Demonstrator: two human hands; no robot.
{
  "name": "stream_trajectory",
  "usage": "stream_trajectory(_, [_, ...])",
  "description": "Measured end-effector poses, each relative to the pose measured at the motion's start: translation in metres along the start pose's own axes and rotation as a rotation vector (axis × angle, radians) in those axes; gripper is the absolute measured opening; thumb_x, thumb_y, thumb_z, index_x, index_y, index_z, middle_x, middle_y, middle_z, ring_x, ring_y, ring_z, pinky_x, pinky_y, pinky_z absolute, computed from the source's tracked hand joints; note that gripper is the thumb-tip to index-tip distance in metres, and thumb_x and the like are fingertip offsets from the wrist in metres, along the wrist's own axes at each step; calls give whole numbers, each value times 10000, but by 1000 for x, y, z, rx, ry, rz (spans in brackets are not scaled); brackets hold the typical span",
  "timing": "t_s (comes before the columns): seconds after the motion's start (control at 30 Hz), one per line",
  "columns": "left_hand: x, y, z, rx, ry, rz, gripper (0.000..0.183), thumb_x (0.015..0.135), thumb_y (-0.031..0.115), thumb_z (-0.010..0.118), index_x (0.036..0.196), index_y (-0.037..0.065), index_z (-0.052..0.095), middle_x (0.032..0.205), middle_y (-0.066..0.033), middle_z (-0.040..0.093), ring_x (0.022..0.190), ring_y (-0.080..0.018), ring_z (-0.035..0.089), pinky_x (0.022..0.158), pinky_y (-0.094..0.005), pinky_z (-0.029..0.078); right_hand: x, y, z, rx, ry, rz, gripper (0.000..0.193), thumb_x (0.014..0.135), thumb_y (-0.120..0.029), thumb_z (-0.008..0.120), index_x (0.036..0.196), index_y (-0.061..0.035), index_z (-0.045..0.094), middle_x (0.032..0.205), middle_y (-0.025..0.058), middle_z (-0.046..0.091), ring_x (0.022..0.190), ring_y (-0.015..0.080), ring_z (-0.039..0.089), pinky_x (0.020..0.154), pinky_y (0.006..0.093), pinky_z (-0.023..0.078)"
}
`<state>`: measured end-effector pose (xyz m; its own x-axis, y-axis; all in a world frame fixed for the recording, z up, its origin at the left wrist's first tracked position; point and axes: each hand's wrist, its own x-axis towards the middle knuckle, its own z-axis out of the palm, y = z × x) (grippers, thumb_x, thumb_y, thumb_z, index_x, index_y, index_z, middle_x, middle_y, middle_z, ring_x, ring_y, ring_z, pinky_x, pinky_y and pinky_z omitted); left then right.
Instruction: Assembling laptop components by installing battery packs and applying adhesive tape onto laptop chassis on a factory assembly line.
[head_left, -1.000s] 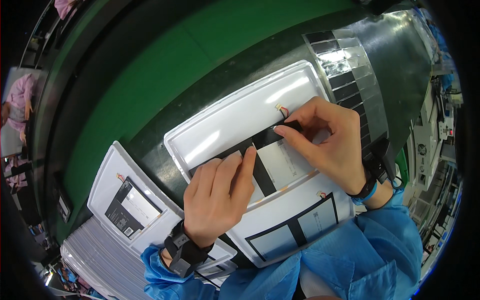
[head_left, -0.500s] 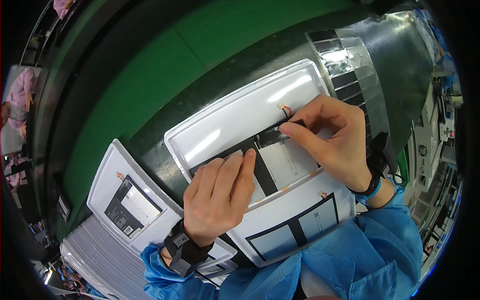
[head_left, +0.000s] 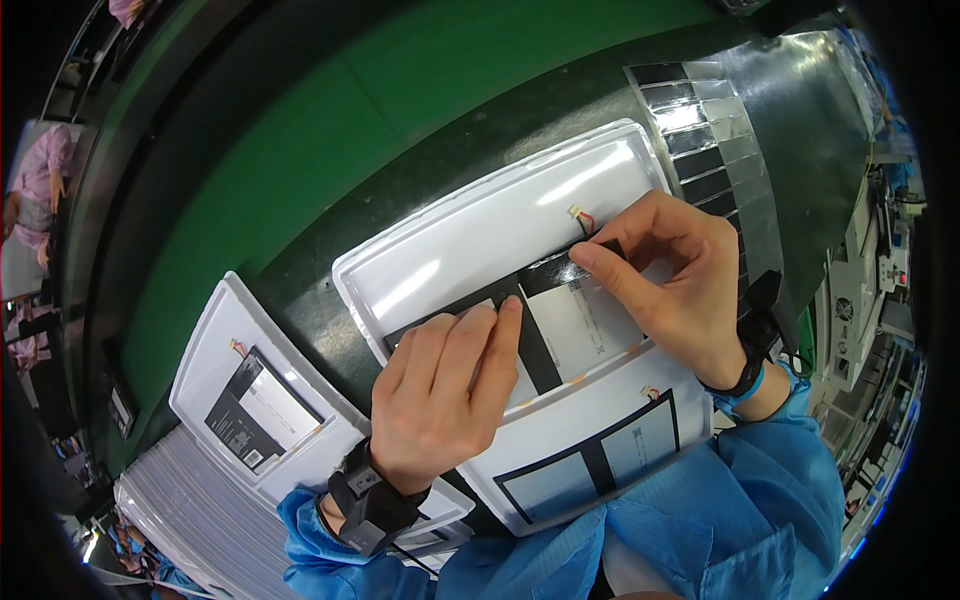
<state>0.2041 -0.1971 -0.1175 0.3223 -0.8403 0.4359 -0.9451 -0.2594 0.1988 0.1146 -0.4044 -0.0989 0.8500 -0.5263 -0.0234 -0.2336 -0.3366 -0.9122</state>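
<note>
A flat battery pack (head_left: 572,320) with silver cells and black borders lies in a white plastic tray (head_left: 480,228). Its short wires end in a small connector (head_left: 580,214) at the far edge. Across its far right end runs a glossy black adhesive strip (head_left: 550,268). My right hand (head_left: 680,285) pinches the strip's right end between thumb and index finger, low over the pack. My left hand (head_left: 440,395) rests palm down over the left part of the pack, fingers extended, index fingertip on the black middle band. The left hand hides part of the pack.
Nearer me a second white tray holds another battery pack (head_left: 600,455). At left a tray with a further battery pack (head_left: 265,410) sits by a stack of white trays (head_left: 200,510). A clear sheet of black strips (head_left: 695,150) lies at the far right.
My right thumb and finger have shifted slightly right along the black strip, which looks flatter on the pack. The left hand has stayed almost in place. The whole view has shifted slightly.
</note>
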Motion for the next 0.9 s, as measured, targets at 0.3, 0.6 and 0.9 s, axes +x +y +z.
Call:
stream_trajectory(0.3, [-1, 0, 2, -6, 4, -6, 304, 771, 38, 705, 1069, 0, 751, 998, -87, 646, 826, -208, 635, 694, -304, 552, -1, 2, 1, 20, 4, -17, 138, 842, -88, 831, 858, 0, 725, 736, 34, 722, 638, 54, 632, 591, 202, 508])
stream_trajectory(0.6, [3, 3, 1, -32, 20, -55, 451, 622, -70, 728, 1063, 13, 777, 949, -79, 659, 768, -227, 625, 667, -323, 540, 0, 2, 0, 33, 12, 9, 139, 833, -86, 833, 850, -1, 724, 722, 29, 715, 628, 51, 619, 585, 201, 499])
stream_trajectory(0.9, [4, 2, -4, -5, -154, -42, 510, 725, 39, 675, 1232, 25, 732, 1002, -67, 590, 815, -191, 596, 700, -304, 536, -1, -2, -2, -8, -24, 12, 134, 840, -46, 834, 849, -10, 704, 766, 16, 708, 686, 56, 647, 633, 196, 500])
